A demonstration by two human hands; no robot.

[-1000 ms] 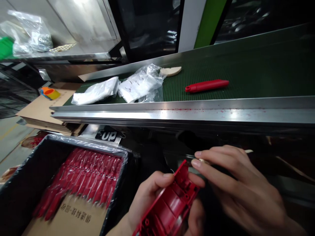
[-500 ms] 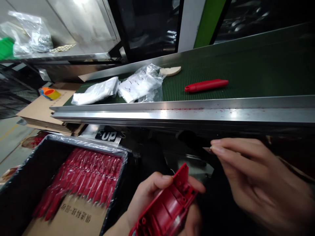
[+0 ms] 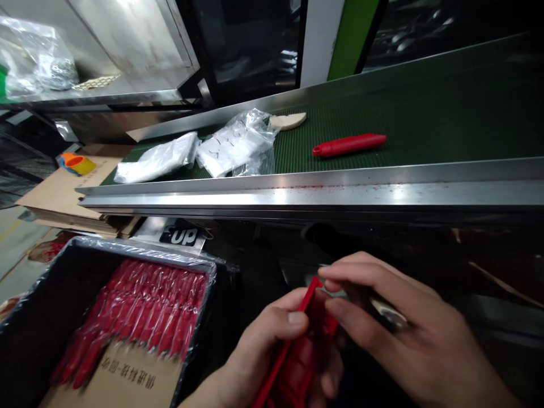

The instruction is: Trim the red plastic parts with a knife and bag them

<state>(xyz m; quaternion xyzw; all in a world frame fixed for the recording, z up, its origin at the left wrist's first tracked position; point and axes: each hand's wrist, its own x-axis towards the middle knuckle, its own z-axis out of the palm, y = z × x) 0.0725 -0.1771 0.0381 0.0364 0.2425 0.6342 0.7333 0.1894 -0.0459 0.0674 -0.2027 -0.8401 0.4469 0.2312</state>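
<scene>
Many red pieces (image 3: 144, 314) lie in the lower-left bin (image 3: 140, 249), while at lower centre the left hand (image 3: 259, 345) clasps a red shell (image 3: 297, 365) and the right hand (image 3: 419, 328), fingers bent, holds a pale-handled tool (image 3: 389, 313) beside it.

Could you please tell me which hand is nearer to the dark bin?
Left. The left hand is right of the dark bin; the right hand is farther right, beyond the left hand.
</scene>
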